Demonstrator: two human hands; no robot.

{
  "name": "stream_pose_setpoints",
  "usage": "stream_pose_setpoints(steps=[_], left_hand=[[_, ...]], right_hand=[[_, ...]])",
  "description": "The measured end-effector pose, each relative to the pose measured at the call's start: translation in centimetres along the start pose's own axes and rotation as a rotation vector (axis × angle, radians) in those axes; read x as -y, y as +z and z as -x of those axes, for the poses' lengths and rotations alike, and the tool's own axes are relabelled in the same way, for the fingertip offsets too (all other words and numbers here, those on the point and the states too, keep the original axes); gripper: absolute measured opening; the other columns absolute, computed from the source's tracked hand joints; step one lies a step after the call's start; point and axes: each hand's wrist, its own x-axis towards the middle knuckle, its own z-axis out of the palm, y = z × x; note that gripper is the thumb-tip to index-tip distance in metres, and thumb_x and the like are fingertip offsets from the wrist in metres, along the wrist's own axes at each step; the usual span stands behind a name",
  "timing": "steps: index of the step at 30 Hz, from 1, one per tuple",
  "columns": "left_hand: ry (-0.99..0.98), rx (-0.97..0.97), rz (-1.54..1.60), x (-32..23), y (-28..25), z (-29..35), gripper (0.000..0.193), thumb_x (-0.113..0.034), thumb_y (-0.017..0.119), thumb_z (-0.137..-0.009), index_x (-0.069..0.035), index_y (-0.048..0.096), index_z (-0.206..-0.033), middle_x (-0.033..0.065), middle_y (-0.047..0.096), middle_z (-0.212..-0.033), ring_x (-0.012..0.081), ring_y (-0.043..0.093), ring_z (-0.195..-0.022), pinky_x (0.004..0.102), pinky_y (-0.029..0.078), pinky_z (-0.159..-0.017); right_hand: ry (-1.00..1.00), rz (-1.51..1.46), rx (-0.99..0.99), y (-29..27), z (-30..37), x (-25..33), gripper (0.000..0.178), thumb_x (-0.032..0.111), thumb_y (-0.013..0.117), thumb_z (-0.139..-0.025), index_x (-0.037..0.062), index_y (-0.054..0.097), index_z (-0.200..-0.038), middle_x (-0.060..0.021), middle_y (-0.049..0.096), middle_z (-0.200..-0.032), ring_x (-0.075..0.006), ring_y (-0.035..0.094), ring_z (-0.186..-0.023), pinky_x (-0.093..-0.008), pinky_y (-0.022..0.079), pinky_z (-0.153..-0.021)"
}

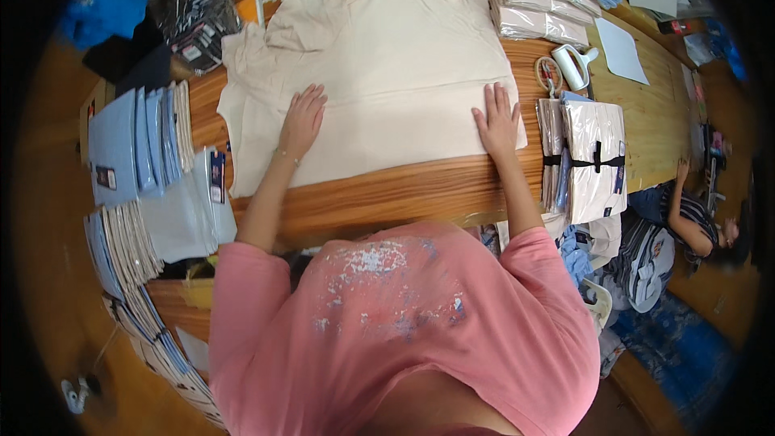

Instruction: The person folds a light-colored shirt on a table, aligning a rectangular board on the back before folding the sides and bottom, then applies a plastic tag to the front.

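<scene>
A pale cream garment (404,56), which looks like a shirt, lies spread across the wooden table in front of me. Its far left part is bunched up, with loose folds (311,16) near the upper left. A crease or edge runs across its middle from left to right. My left hand (303,121) rests flat on the cloth left of centre, fingers stretched and nothing held. Near the garment's right end, my right hand (498,119) also lies flat, its fingers spread on the fabric.
Packed blue shirts (121,141) are stacked at the left. A bundle of wrapped shirts (596,157) tied with black band stands at the right, near a white tape dispenser (571,67). More wrapped garments (537,24) sit at the far right. Another person (686,214) is at the right edge.
</scene>
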Motion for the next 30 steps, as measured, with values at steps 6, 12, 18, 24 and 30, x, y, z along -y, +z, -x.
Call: stream_pose_setpoints(steps=[6, 12, 18, 24, 30], left_hand=[[0.016, 0.011, -0.038, -3.9, 0.2, 8.0, 0.018, -0.011, 0.053, -0.082, -0.005, 0.057, -0.099, 0.0092, 0.053, -0.119, 0.0241, 0.043, -0.119, 0.0429, 0.033, -0.099], [-0.121, 0.010, 0.152, -6.6, -2.3, 11.0, 0.023, -0.013, 0.058, -0.081, -0.004, 0.057, -0.102, 0.0110, 0.056, -0.113, 0.0263, 0.050, -0.110, 0.0386, 0.038, -0.094], [-0.489, -0.234, 0.274, -3.5, -8.0, 14.9, 0.027, -0.014, 0.061, -0.081, 0.001, 0.054, -0.103, 0.0142, 0.057, -0.102, 0.0307, 0.053, -0.096, 0.0364, 0.042, -0.082], [-0.609, -0.277, 0.143, -0.4, -7.5, 19.4, 0.052, -0.024, 0.069, -0.075, 0.002, 0.045, -0.112, 0.0177, 0.047, -0.108, 0.0340, 0.043, -0.104, 0.0405, 0.036, -0.091], [-0.649, -0.230, 0.211, 0.8, -7.2, 20.2, 0.054, -0.028, 0.070, -0.072, -0.003, 0.047, -0.114, 0.0170, 0.047, -0.109, 0.0349, 0.043, -0.102, 0.0422, 0.037, -0.090]], right_hand=[[0.004, -0.012, 0.099, -1.7, 10.5, -0.3, 0.063, 0.041, 0.049, -0.087, 0.0105, 0.029, -0.139, -0.0135, 0.024, -0.146, -0.0277, 0.018, -0.136, -0.0538, 0.010, -0.107], [-0.081, -0.402, -0.070, -6.6, 8.4, 6.7, 0.065, 0.028, 0.064, -0.078, 0.0033, 0.039, -0.132, -0.0187, 0.033, -0.139, -0.0318, 0.030, -0.129, -0.0478, 0.019, -0.105], [-0.471, -0.822, 0.322, -3.7, -5.9, 29.9, 0.026, 0.020, 0.060, -0.081, 0.0006, 0.063, -0.099, -0.0146, 0.059, -0.064, -0.0213, 0.056, -0.058, -0.0311, 0.046, -0.060], [-0.326, -0.436, 0.042, 4.2, -11.1, 47.8, 0.040, 0.034, 0.065, -0.075, -0.0019, 0.063, -0.091, -0.0202, 0.064, -0.081, -0.0345, 0.063, -0.079, -0.0437, 0.048, -0.070], [-0.511, -0.753, 0.617, 0.9, -19.4, 40.3, 0.020, 0.011, 0.063, -0.075, 0.0037, 0.061, -0.094, -0.0024, 0.061, -0.082, -0.0134, 0.056, -0.071, -0.0287, 0.047, -0.064]])
